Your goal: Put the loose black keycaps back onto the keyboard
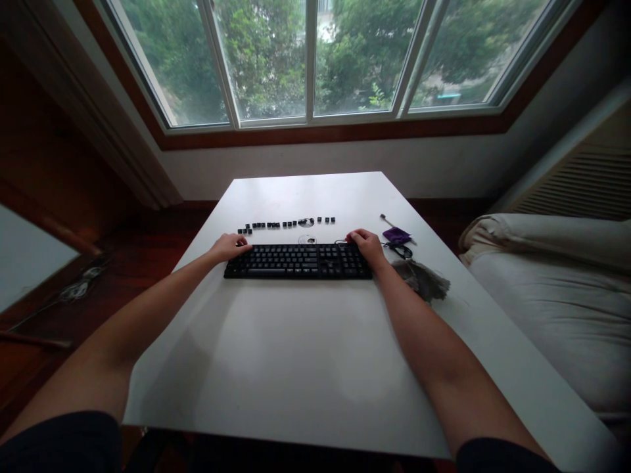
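A black keyboard [296, 261] lies across the white table [296, 348], its long side facing me. My left hand [229, 247] holds it at the far left corner, fingers bent over the edge. At the far right corner my right hand [366, 246] grips the keyboard, its thumb and fingers closed around the back edge. Behind the keyboard, loose black keycaps [266, 225] lie in an uneven row, with several more keycaps [326, 220] to the right. Part of the keyboard's back edge is hidden by my hands.
Right of the keyboard lie a grey cloth [424, 281], a dark coiled cable [401, 250], a purple cloth [396, 235] and a thin brush-like stick [384, 218]. A pale cushioned seat [547, 289] stands beside the table. Beyond the far table edge is a window [310, 66].
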